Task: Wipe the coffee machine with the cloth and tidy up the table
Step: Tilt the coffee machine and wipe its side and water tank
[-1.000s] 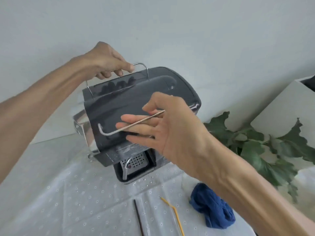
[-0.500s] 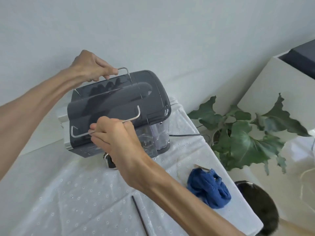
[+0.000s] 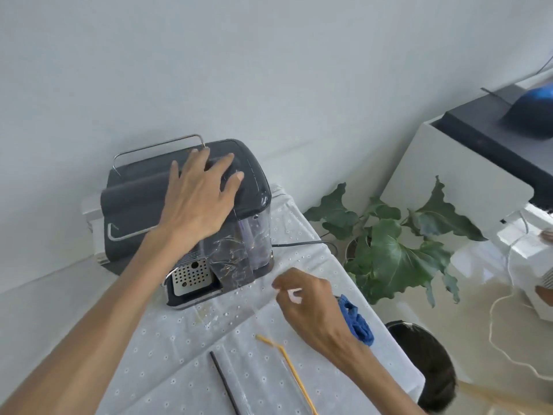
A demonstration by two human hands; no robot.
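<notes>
Two bare forearms enter from the lower edge, uncovered from elbow to wrist, with no sleeve, watch or bracelet showing. The left hand (image 3: 199,202) is ungloved and ringless, with short trimmed nails. The right hand (image 3: 311,307) is likewise ungloved, seen from the back.

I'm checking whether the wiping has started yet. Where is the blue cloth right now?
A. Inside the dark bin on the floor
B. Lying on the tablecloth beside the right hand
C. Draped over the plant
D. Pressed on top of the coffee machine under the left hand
B: the blue cloth lies bunched on the tablecloth just past the right hand, while the left hand rests bare and flat on the coffee machine.
</notes>
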